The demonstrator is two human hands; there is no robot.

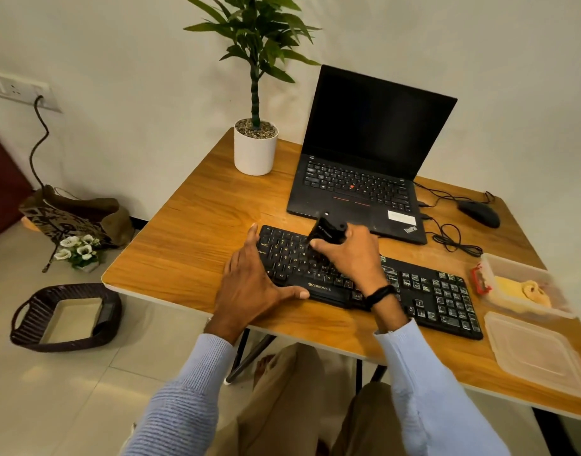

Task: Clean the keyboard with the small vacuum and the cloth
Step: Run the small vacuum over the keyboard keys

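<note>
warm soft light, faint shadows under fingers (318, 245); small vacuum (327, 229) just above them bit blurry; edges fisheye-warped

Upper frame: plain off-white wall (134, 44), evenly lit. Upper left: white plastic socket panel (16, 90), black cable (46, 126) plugged in. Lower left: pale glossy tiled floor (68, 390). Centre: square wood-grain table (200, 225) on black metal legs (241, 353). Left edge: dark maroon furniture (2, 179), cut off.
</note>
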